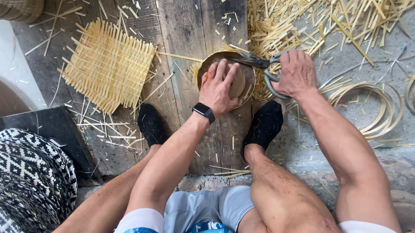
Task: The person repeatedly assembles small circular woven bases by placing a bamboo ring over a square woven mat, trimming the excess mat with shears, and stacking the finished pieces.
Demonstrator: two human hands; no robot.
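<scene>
My left hand (220, 87) presses down on a round wooden block (238, 83) that sits inside a round bamboo-rimmed form (249, 72) on the wooden boards. My right hand (295, 71) grips the handles of large metal shears (260, 63), whose blades lie across the top edge of the round form. A black watch (204, 112) is on my left wrist. Both feet in black socks rest on either side below the form.
A square woven bamboo mat (108, 65) lies to the left. Loose bamboo strips (321, 19) are heaped at the top right. Coiled bamboo bands (378, 108) lie right. A black-and-white patterned cloth (26, 174) is at the lower left.
</scene>
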